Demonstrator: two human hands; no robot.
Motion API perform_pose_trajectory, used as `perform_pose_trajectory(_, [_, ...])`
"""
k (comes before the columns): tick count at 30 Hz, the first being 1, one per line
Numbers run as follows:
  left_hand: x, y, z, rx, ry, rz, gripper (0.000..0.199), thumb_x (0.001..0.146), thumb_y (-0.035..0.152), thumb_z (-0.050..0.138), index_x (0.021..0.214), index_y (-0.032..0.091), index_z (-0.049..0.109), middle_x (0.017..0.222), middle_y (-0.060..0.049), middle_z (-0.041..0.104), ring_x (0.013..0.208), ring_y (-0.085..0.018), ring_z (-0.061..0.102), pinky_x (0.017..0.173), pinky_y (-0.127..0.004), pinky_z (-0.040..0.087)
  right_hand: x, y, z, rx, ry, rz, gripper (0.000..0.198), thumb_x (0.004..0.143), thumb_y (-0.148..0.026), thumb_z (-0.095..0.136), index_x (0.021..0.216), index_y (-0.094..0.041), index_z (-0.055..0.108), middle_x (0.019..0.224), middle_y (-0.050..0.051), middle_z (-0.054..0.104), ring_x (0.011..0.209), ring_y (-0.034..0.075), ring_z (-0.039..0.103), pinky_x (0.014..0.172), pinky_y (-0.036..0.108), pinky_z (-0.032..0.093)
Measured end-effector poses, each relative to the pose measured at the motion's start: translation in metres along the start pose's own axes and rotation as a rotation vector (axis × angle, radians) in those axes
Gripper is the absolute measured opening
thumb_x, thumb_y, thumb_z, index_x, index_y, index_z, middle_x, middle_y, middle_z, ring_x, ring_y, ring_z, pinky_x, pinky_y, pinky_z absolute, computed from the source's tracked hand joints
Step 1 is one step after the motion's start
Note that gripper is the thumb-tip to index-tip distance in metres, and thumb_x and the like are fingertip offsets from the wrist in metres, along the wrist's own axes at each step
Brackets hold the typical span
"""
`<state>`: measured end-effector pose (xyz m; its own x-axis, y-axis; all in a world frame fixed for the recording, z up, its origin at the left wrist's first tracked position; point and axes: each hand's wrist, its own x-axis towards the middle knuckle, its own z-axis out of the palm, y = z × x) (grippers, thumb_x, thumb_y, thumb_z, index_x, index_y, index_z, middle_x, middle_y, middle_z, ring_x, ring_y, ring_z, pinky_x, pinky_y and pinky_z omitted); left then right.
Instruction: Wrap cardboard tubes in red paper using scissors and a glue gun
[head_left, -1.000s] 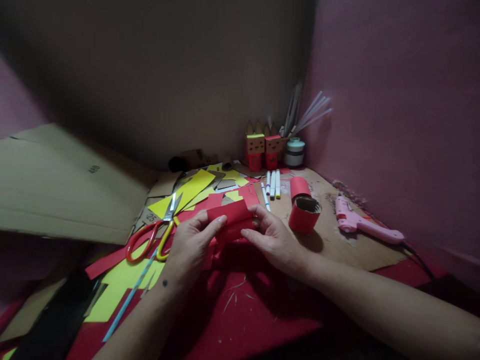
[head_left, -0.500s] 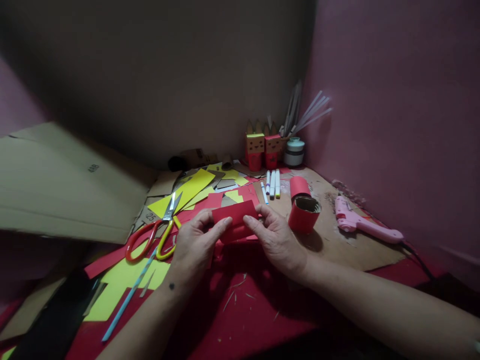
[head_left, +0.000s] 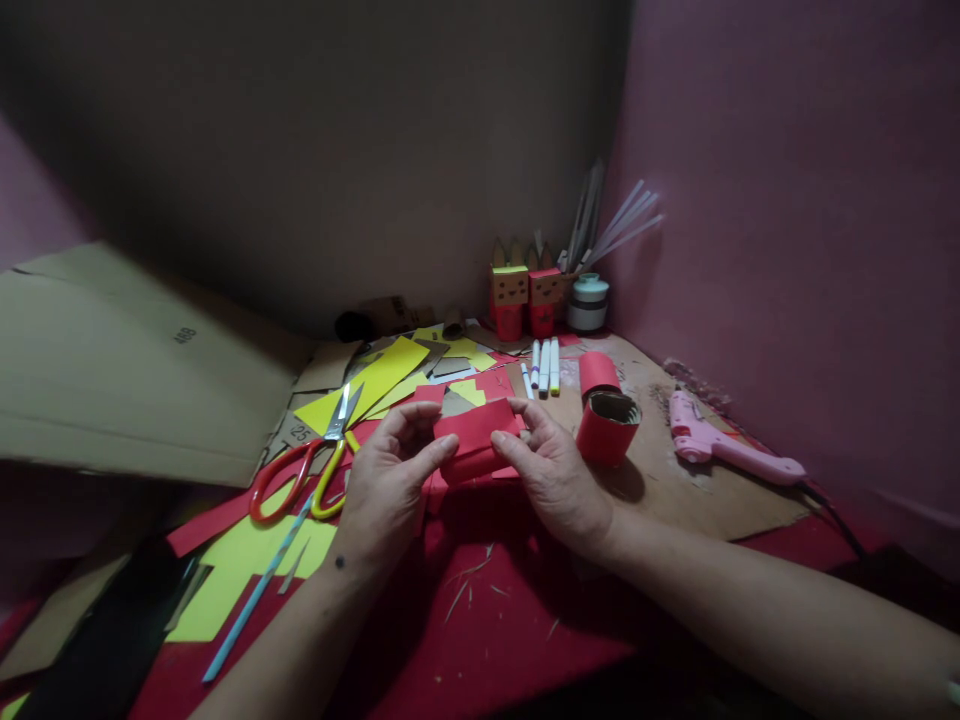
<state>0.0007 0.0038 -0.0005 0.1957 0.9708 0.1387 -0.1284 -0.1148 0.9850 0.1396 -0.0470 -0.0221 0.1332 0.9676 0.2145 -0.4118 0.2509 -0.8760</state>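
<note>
A folded piece of red paper (head_left: 474, 428) is held up over the front of the table between both hands. My left hand (head_left: 397, 470) pinches its left side, thumb on the near face and fingers behind. On the right side, my right hand (head_left: 551, 475) grips it the same way, thumb pressed near the lower edge. Scissors (head_left: 337, 430) with one red and one yellow handle lie just left of my left hand. To the right of my right hand stands a red-covered cardboard ring (head_left: 604, 432), with another red piece (head_left: 598, 372) behind it.
A pink glue gun (head_left: 712, 440) rests on a cardboard sheet (head_left: 675, 500) at right, its cord running off. Markers (head_left: 545, 367), two box-headed figures (head_left: 526, 295) and a jar (head_left: 589, 302) stand farther back. Yellow paper (head_left: 217, 600), a striped straw (head_left: 259, 590) and a cardboard panel (head_left: 142, 370) are left.
The red paper's upper flap has tilted down and forward, and the paper has shifted slightly right. Both hands keep their hold; the left fingers have spread a little behind it.
</note>
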Motion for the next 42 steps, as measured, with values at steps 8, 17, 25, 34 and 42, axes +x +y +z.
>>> perform_pose_trajectory(8, [-0.005,0.009,0.002,0.186,0.048,-0.162,0.053,0.068,0.045,0.071,0.110,0.017,0.056,0.086,-0.004,0.064,0.074,-0.018,0.062,0.063,-0.028,0.048,0.006,0.005,-0.007,-0.034,-0.022,-0.055,0.042,0.084,-0.026,0.056,0.125,-0.027,0.046,0.085,-0.001,0.065,0.072,0.013,0.063,0.077,0.034,0.052])
perform_pose_trajectory(17, [-0.013,0.012,0.015,0.003,0.000,-0.216,0.077,0.057,0.024,0.083,0.124,0.019,0.045,0.080,-0.001,0.071,0.065,-0.017,0.068,0.060,-0.025,0.052,-0.005,0.006,-0.001,-0.277,-0.062,-0.155,0.043,0.087,-0.022,0.052,0.129,-0.028,0.046,0.101,0.001,0.062,0.085,0.013,0.059,0.084,0.031,0.048])
perform_pose_trajectory(25, [-0.010,0.008,0.006,-0.101,-0.032,-0.105,0.070,0.062,0.018,0.080,0.123,0.018,0.045,0.077,-0.002,0.074,0.069,-0.018,0.070,0.068,-0.027,0.056,-0.004,-0.008,0.000,-0.115,-0.076,-0.006,0.048,0.084,-0.024,0.054,0.130,-0.025,0.043,0.109,0.003,0.063,0.096,0.017,0.061,0.088,0.036,0.049])
perform_pose_trajectory(34, [-0.020,0.006,0.012,-0.022,-0.036,-0.020,0.066,0.068,0.021,0.076,0.125,0.022,0.044,0.079,-0.002,0.074,0.070,-0.016,0.069,0.068,-0.025,0.054,-0.001,-0.003,-0.003,-0.078,-0.038,0.020,0.057,0.074,-0.025,0.071,0.126,-0.027,0.048,0.092,0.000,0.067,0.079,0.014,0.063,0.081,0.034,0.052])
perform_pose_trajectory(42, [-0.013,0.005,0.003,-0.094,-0.031,-0.019,0.064,0.063,0.017,0.078,0.120,0.022,0.049,0.074,0.002,0.071,0.068,-0.015,0.069,0.069,-0.025,0.055,0.003,-0.004,-0.008,0.071,-0.142,0.112,0.058,0.080,-0.025,0.060,0.135,-0.028,0.041,0.083,-0.002,0.066,0.070,0.013,0.061,0.073,0.033,0.051])
